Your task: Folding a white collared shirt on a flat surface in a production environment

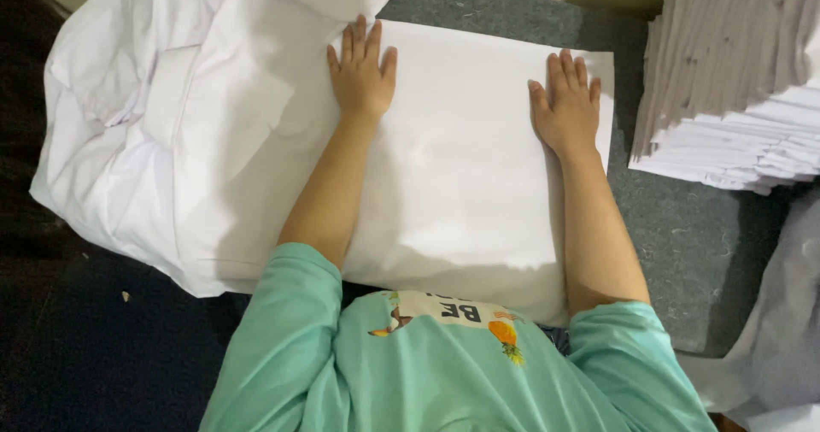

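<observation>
White sheet (461, 184) under left hand (363, 77); right hand (566, 111).

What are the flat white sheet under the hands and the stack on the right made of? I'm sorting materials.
Flat white sheet: probably thin matte fabric or paper; smooth, faint creases. Stack: likely white paper sheets, matte, thin layered edges showing. Both hands lie flat on the sheet.
</observation>
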